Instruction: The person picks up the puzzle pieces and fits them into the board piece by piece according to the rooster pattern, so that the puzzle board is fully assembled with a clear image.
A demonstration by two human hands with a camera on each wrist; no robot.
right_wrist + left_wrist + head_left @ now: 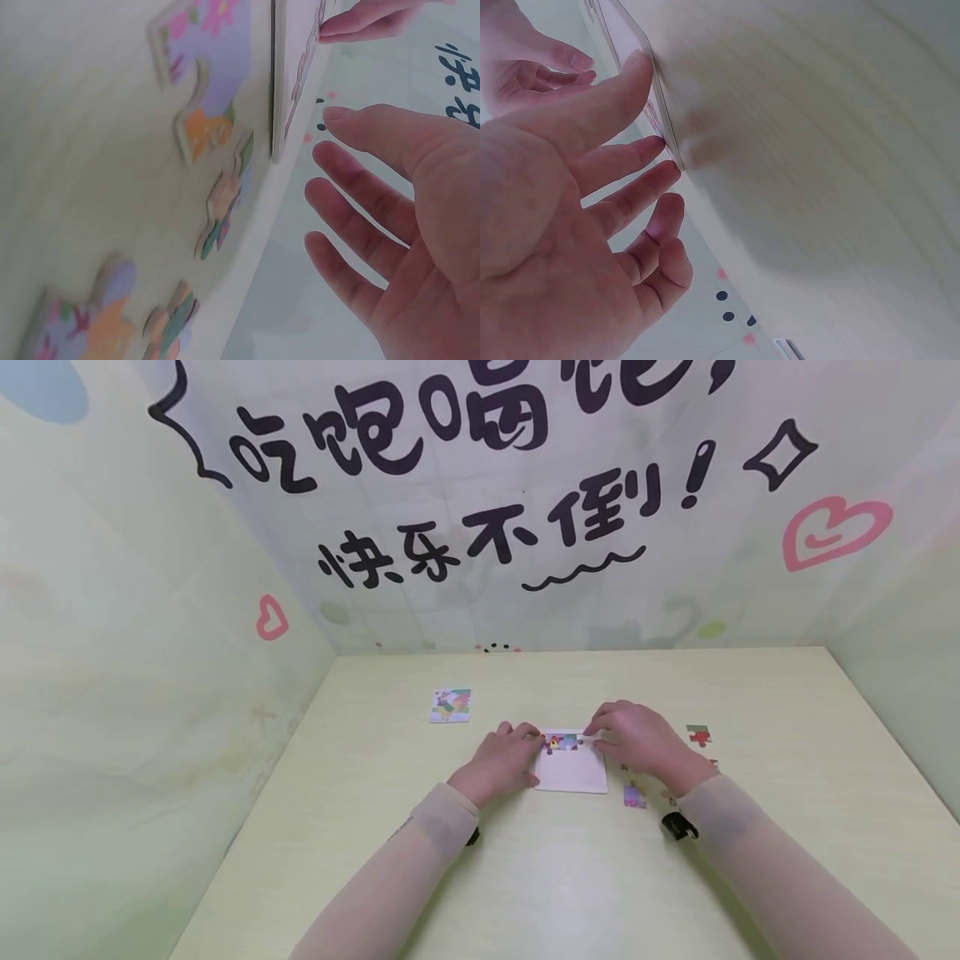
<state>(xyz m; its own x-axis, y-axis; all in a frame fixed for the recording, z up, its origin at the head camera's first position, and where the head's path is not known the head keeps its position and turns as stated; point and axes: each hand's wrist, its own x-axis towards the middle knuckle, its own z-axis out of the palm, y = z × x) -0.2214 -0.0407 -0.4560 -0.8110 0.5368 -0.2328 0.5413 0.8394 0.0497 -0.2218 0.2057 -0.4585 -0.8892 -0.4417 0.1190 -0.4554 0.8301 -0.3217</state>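
A white puzzle board (570, 772) lies on the table, a joined strip of colourful puzzle pieces (561, 742) along its far edge. My left hand (501, 762) is at the board's left side. Its thumb and two fairly straight fingertips touch the rim in the left wrist view, while its last two fingers bend loosely. Over the far right corner of the board is my right hand (637, 739). In the right wrist view, that hand (427, 195) has its thumb and fingers apart, with nothing visible between them.
To the right lie several loose pieces, including a purple one (633, 796) near the board and a green and red one (699, 735). A square picture card (450, 705) lies at back left. A printed fabric wall (480, 610) rises behind the table.
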